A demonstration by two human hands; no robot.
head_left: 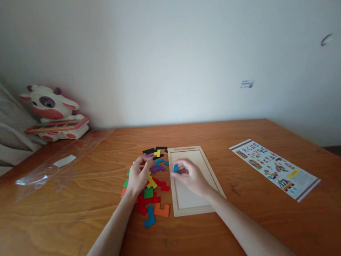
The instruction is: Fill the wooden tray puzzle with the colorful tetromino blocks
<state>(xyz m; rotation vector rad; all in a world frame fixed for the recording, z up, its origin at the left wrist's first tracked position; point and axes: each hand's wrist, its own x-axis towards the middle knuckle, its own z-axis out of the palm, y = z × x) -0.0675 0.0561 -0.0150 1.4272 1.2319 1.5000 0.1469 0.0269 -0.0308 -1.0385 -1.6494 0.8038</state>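
My right hand pinches a small blue puzzle piece between thumb and fingers, over the left side of a shallow wooden puzzle board. Bare pale wood shows inside the board's frame. My left hand hovers over the loose pieces left of the board, fingers curled and drawn together; whatever they hold, if anything, is hidden. Around it lie a green piece, a yellow piece, red pieces, an orange piece, a blue L-shaped piece, purple pieces and black pieces.
A printed pattern sheet lies on the wooden table to the right. At the back left stands a cow-shaped toy keyboard, with a clear plastic bag in front of it. A wall closes off the table's far edge.
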